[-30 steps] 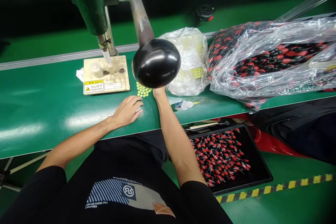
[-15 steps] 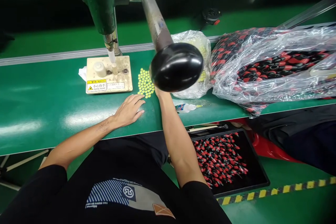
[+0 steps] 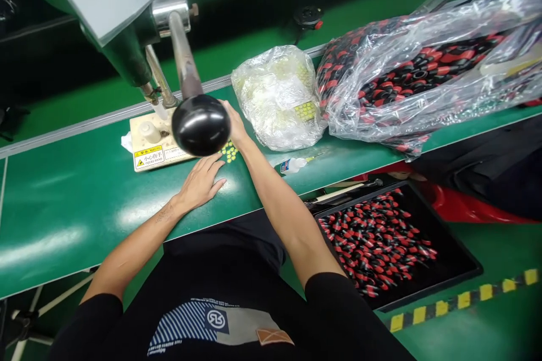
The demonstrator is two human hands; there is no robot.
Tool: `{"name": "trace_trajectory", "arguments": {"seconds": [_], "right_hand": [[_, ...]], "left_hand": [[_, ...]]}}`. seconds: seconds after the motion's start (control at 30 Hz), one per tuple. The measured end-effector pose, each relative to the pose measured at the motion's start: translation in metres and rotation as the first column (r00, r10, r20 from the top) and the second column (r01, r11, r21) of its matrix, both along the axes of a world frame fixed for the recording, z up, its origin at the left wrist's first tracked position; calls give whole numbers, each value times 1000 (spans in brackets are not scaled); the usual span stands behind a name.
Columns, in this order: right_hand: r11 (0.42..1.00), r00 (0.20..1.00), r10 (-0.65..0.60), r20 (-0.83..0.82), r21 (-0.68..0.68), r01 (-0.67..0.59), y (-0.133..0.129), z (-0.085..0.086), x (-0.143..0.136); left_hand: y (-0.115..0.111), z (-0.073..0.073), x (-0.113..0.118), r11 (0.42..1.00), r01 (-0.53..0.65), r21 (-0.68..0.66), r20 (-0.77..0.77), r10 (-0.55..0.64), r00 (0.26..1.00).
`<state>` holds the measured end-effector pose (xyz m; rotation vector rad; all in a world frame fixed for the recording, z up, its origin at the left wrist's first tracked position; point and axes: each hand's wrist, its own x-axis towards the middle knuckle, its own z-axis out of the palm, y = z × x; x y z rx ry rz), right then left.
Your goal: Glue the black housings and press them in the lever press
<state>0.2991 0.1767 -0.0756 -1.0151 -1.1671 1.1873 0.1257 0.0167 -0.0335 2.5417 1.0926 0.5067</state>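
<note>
My left hand (image 3: 200,181) lies on the green table (image 3: 97,203) with its fingers apart and nothing in it. Its fingertips are at the near edge of a patch of small yellow-green round pieces (image 3: 230,153). My right hand (image 3: 232,120) is at the right side of these pieces, with its fingers mostly hidden behind the black ball knob (image 3: 200,125) of a press lever. A cream press base (image 3: 146,162) with a warning label stands left of the knob, under the press.
A clear bag of yellow-green pieces (image 3: 277,96) and a larger bag of red and black parts (image 3: 393,90) lie to the right. A small bottle (image 3: 292,165) lies near the table edge. Below is a black tray (image 3: 455,254) of red and black parts.
The view has swung to the right and tilted. The knob now covers part of the press base and much of the round pieces. Both hands stay close to the pieces.
</note>
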Motion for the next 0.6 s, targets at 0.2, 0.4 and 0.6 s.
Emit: {"name": "trace_trajectory", "arguments": {"seconds": [0.2, 0.4, 0.6], "right_hand": [[999, 998, 3, -57, 45, 0, 7, 5, -13], [999, 999, 12, -53, 39, -10, 12, 9, -22], [1000, 999, 6, -45, 29, -4, 18, 7, -30]], "left_hand": [[6, 1, -3, 1000, -22, -7, -26, 22, 999], [8, -3, -4, 999, -40, -6, -33, 40, 999], [8, -2, -3, 999, -48, -21, -16, 48, 999]]}}
